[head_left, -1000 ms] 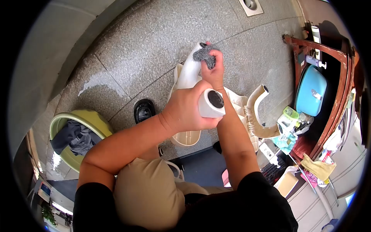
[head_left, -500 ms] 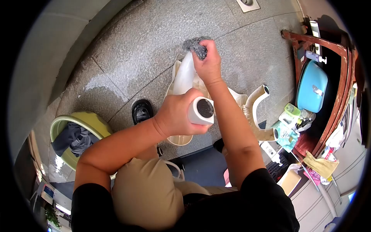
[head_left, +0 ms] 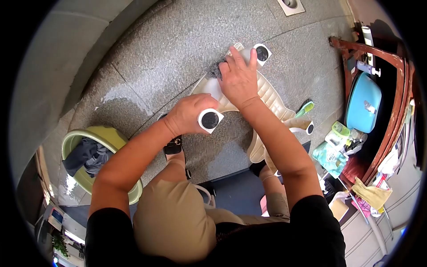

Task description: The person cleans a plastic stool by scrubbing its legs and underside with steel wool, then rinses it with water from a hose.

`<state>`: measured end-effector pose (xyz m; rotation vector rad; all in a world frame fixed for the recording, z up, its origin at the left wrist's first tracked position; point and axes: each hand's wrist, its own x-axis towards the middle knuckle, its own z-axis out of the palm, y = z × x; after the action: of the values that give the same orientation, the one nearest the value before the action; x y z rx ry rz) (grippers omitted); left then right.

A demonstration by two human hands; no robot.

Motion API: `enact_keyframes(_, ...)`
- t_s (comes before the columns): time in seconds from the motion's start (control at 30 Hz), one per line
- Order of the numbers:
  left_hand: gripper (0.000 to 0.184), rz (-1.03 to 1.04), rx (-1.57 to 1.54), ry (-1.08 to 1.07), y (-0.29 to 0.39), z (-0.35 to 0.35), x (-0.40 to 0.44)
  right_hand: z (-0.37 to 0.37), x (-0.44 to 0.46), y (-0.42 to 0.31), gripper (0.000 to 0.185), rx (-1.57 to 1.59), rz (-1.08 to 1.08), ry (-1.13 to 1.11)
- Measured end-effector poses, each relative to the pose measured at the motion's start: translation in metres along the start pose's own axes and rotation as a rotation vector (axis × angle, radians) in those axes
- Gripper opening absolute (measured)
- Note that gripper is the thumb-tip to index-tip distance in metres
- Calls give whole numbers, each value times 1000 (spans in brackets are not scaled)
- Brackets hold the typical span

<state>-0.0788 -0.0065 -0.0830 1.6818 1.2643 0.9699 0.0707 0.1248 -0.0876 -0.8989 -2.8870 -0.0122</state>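
A cream plastic stool (head_left: 270,94) with a curved, ribbed underside lies tipped over on the wet floor between my feet. My left hand (head_left: 190,112) is wrapped round one of its legs, just behind the dark round pad on the leg's end. Farther off, my right hand (head_left: 240,82) lies over the stool's far side, beside another padded leg end (head_left: 262,54). Grey steel wool (head_left: 215,72) shows at the left edge of that hand, partly hidden under the fingers. A green brush (head_left: 306,108) rests on the floor right of the stool.
At left stands a green bucket (head_left: 138,189) with dark cloth (head_left: 91,158) in it. Bottles and bags lie at right, near a reddish wooden rack (head_left: 376,50) holding a blue basin (head_left: 364,104). A floor drain (head_left: 291,5) is at the top.
The stool has turned, so more of its ribbed underside and another leg end show. My left hand has moved left and up with its leg. The green brush has come into sight.
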Motion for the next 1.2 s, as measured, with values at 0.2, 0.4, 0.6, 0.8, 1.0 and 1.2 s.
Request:
enact_keyframes(0.2,48,31,164,193,-18,8,-28,1,-44,-20,16,474,-9,-95)
enact_keyframes(0.4,50,-22,147,201,-17,7,-28,-3,-49,6,33,291,297,-19)
enact_keyframes(0.6,48,-77,234,178,-13,15,-40,-7,-56,-42,23,1143,654,-345)
enact_keyframes(0.8,56,-131,203,229,-14,27,-49,-9,-41,-23,27,1100,586,-608)
enact_keyframes(1.0,108,-329,184,291,-12,36,-48,-12,-41,-39,34,1454,795,-575)
enact_keyframes(1.2,91,-109,290,249,-19,19,-34,-22,-35,-33,24,588,411,-362)
